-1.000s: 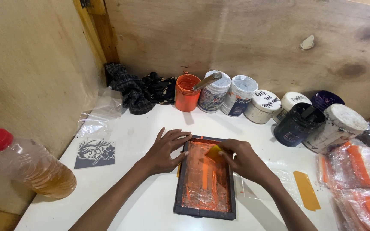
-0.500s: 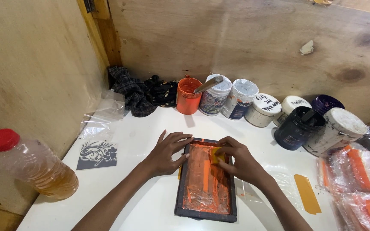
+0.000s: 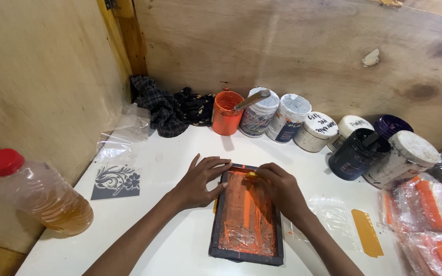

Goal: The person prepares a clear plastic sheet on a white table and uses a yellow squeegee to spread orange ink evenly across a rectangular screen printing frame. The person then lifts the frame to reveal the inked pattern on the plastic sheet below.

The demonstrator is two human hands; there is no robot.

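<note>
Orange-inked screen frame [image 3: 247, 217]: squeegee mostly hidden under right hand [image 3: 282, 188].

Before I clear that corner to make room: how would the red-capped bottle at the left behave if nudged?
The plastic bottle lies tilted on its side, so it would probably roll. The amber liquid inside would likely slosh and shift its weight. Its red cap looks shut, so spilling seems unlikely.

Frame [image 3: 246, 220] sat mid-table [image 3: 180, 245]. Behind frame: jar row [image 3: 303, 122] blocked wall side. Left of frame: bare gap before bottle [image 3: 37, 194]. Right: bags [image 3: 425, 214] crowded edge.
</note>
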